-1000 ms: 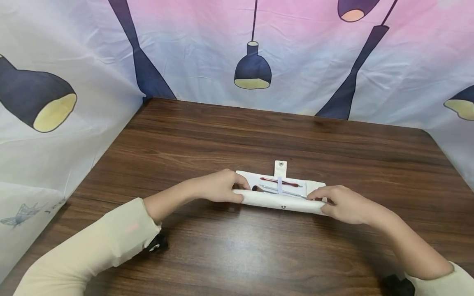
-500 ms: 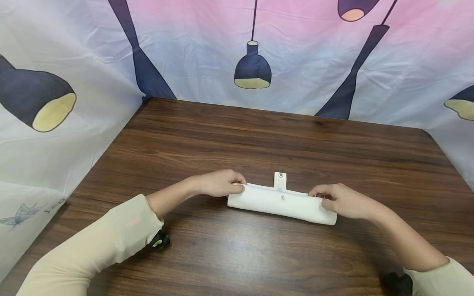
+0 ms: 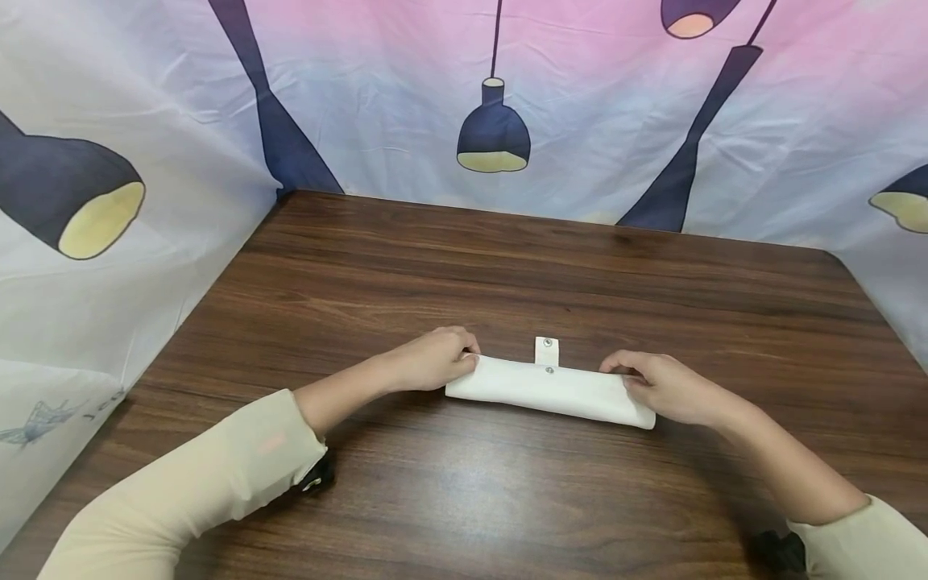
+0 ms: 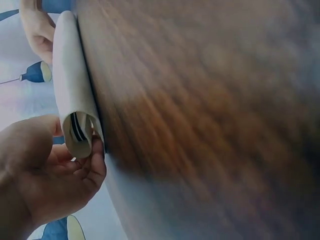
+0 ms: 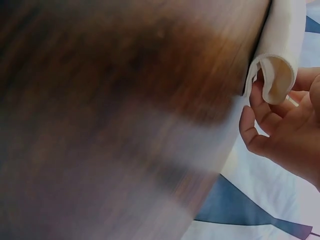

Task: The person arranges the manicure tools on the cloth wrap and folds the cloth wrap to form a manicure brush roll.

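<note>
A white roll-up tool case (image 3: 544, 391) lies folded over on the brown table. Its strap (image 3: 547, 352) with a metal snap sticks out at the far side, and a snap stud (image 3: 549, 370) shows on the folded top. My left hand (image 3: 437, 359) pinches the left end at the far edge. At the right end, my right hand (image 3: 667, 387) holds the fold between thumb and fingers. Dark striped handles (image 4: 77, 127) show inside the rolled left end in the left wrist view. The curled right end (image 5: 280, 75) gapes in the right wrist view; other tools are hidden inside.
The wood-grain table (image 3: 464, 491) reaches back to a cloth backdrop (image 3: 406, 105) printed with lamps. Another cloth side (image 3: 167, 242) runs along the left edge. Dark wrist devices (image 3: 315, 474) sit under both cuffs.
The near flap has been folded away over the red and silver tools, covering them. Its snap stud has moved up close to the strap, both hands following the fold.
</note>
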{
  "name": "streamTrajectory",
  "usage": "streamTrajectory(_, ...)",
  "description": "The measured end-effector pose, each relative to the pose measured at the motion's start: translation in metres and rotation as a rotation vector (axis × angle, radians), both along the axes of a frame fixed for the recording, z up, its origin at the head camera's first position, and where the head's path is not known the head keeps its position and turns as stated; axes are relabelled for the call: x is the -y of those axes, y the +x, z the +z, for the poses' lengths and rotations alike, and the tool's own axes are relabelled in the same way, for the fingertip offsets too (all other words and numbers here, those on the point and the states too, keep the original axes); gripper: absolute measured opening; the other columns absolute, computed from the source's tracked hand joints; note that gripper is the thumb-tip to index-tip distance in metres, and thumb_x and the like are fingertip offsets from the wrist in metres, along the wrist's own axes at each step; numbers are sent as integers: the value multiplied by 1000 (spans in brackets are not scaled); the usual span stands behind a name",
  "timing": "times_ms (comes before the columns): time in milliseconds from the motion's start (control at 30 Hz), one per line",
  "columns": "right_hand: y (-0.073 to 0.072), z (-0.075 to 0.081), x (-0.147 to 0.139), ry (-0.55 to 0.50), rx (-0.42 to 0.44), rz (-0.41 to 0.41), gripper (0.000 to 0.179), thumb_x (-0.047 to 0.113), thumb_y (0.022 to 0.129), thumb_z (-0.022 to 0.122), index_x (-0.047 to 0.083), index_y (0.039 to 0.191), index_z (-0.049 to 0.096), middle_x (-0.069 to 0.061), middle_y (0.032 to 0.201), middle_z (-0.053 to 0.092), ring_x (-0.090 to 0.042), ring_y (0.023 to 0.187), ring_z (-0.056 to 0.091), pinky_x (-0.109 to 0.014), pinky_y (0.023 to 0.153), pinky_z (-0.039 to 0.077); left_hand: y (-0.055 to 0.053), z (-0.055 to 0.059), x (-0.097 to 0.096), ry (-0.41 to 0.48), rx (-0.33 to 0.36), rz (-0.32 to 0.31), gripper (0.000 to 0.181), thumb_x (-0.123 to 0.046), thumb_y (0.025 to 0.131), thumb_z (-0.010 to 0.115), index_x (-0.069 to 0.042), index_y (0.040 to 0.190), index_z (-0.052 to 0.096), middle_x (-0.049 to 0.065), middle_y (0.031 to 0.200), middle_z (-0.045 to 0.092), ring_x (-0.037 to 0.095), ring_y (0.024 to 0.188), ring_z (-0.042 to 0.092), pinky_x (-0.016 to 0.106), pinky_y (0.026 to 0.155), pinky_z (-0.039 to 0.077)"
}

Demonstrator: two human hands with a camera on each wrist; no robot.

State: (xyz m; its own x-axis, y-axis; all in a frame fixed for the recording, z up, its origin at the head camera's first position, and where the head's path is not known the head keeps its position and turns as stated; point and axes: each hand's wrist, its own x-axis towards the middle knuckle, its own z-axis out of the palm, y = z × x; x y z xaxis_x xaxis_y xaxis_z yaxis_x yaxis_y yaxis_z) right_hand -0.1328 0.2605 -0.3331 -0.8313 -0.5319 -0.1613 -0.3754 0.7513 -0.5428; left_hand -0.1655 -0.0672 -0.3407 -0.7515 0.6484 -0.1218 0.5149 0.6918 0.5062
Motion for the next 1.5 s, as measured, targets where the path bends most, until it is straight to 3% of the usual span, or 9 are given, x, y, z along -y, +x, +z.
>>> streamTrajectory(167, -2, -5, 1, -16, -71, 64, 29, -11, 84, 52, 5, 108, 59, -2, 94, 53, -23, 92, 52, -45, 89, 40, 1, 0, 0, 0, -41, -5, 18, -16, 96, 46, -3, 102, 58, 5, 102, 55, 20, 103, 49, 32, 83, 40)
streamTrajectory(267, -4, -6, 3, -19, -85, 98, 28, -10, 83, 54, 6, 106, 60, 0, 92, 51, -18, 87, 49, -43, 89, 40, 1, 0, 0, 1, -93, -15, 12, -15, 94, 49, -5, 97, 56, 1, 93, 51, 17, 88, 45, 31, 78, 38)
streamTrajectory(367, -4, -6, 4, 3, -106, 108, 27, -8, 83, 55, 7, 105, 60, 1, 93, 51, -17, 87, 49, -35, 73, 42, 2, 1, -2, -2, -153, -35, 12, -11, 92, 51, -4, 100, 57, 2, 95, 52, 17, 89, 46, 30, 80, 38)
streamTrajectory(567, -2, -4, 8, -1, -123, 80, 30, -9, 81, 55, 9, 103, 61, 2, 91, 52, -17, 85, 50, -34, 71, 43, 6, 8, -12, -35, -313, -44, 23, -6, 86, 57, -2, 109, 58, 6, 105, 58, 20, 101, 52, 35, 95, 37)
streamTrajectory(800, -5, 1, 14, 35, -119, 68, 35, -12, 76, 56, 7, 105, 59, 0, 90, 53, -16, 81, 51, -33, 68, 42, 24, 11, -32, -43, -473, -249, 28, -11, 86, 58, -6, 113, 62, 2, 107, 60, 16, 97, 52, 29, 88, 41)
streamTrajectory(900, -9, 4, 18, 72, -98, 74, 41, -14, 73, 57, 4, 109, 57, -3, 92, 52, -17, 79, 50, -33, 67, 42, 30, 10, -37, -91, -478, -301, 31, -14, 85, 59, -8, 115, 61, 1, 110, 58, 16, 99, 51, 29, 86, 41)
streamTrajectory(1167, -25, 5, 36, 50, -120, 74, 52, -14, 72, 51, -2, 123, 51, -12, 100, 55, -19, 80, 51, -34, 67, 42, 30, 11, -41, -114, -433, -297, 31, -15, 83, 63, -10, 113, 63, 0, 108, 59, 15, 95, 51, 28, 83, 41)
streamTrajectory(1333, -30, 5, 55, 32, -171, 68, 43, -7, 82, 53, -3, 125, 51, -18, 115, 56, -26, 93, 55, -41, 75, 45, 28, 13, -42, -117, -393, -291, 32, -17, 84, 64, -10, 115, 63, -1, 108, 58, 15, 95, 50, 29, 83, 41)
streamTrajectory(1500, -29, 8, 63, -26, -240, -1, 24, -3, 86, 57, -1, 108, 65, -13, 103, 65, -21, 85, 59, -35, 70, 47, 28, 12, -42, -120, -377, -282, 32, -17, 84, 64, -11, 116, 62, -1, 110, 57, 15, 98, 50, 29, 85, 41)
